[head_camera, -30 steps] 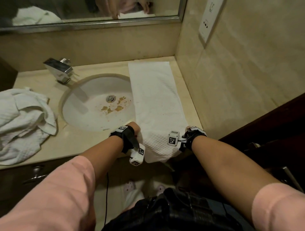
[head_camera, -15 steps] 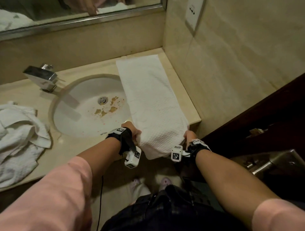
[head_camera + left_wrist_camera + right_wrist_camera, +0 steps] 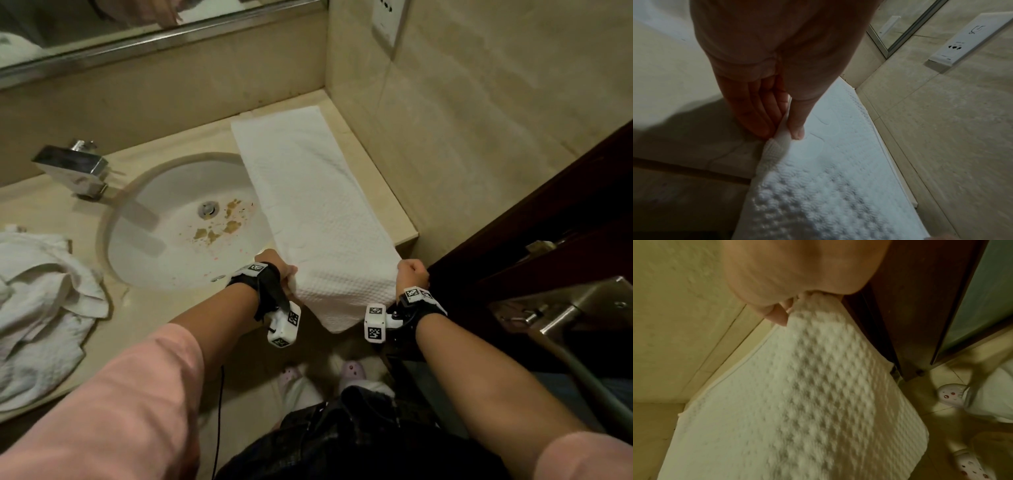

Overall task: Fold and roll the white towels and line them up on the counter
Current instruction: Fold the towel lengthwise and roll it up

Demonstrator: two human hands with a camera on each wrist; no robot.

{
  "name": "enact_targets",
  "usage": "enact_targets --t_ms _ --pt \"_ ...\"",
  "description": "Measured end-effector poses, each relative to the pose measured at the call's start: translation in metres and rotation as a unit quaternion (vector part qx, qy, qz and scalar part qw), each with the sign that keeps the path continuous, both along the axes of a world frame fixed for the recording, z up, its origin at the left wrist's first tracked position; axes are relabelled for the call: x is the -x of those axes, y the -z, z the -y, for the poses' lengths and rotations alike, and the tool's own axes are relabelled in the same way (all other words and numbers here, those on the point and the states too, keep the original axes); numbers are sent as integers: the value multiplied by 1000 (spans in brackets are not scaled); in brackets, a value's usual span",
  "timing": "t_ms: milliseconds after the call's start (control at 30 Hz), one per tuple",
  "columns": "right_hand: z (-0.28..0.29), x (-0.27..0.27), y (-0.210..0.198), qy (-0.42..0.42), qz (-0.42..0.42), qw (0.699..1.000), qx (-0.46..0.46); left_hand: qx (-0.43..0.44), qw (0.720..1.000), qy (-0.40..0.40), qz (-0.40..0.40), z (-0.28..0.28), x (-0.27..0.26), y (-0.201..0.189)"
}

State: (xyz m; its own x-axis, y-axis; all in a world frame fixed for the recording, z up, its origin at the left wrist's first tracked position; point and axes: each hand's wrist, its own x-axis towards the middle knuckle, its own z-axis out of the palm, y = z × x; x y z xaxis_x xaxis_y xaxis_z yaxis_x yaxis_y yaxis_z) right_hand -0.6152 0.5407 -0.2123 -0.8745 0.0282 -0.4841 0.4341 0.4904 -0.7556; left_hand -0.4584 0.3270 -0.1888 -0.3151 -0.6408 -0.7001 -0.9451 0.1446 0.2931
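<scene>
Long white towel [image 3: 308, 212] lying flat on the counter [image 3: 383, 192], from the back wall to the front edge, beside the sink [image 3: 178, 226]. Left side of it hanging a little over the sink bowl. Near end drooping past the counter edge, bottom corner hidden behind the wrist cameras.

Left hand [image 3: 274, 265] pinching the towel's near left edge, thumb [image 3: 797, 123] on top and fingers [image 3: 756, 113] underneath; cloth bunched between them. Right hand [image 3: 411, 272] curled tight round the near right corner, with only a fingertip or two peeking out in the right wrist view [image 3: 777, 316]; rest of that hand blocked by the palm.

Crumpled pile of towels [image 3: 41, 308] at the far left of the counter, cut off by the picture's edge. Brown marks near the drain [image 3: 208, 209], too blurry to name. Tap [image 3: 73, 168] behind the sink. Mirror [image 3: 102, 27] cut off at the top.
</scene>
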Motion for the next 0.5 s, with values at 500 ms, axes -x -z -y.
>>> enact_targets --t_ms 500 --pt "29 32 2 -158 33 976 -148 -1 1000 -7 -6 -1 -2 -2"
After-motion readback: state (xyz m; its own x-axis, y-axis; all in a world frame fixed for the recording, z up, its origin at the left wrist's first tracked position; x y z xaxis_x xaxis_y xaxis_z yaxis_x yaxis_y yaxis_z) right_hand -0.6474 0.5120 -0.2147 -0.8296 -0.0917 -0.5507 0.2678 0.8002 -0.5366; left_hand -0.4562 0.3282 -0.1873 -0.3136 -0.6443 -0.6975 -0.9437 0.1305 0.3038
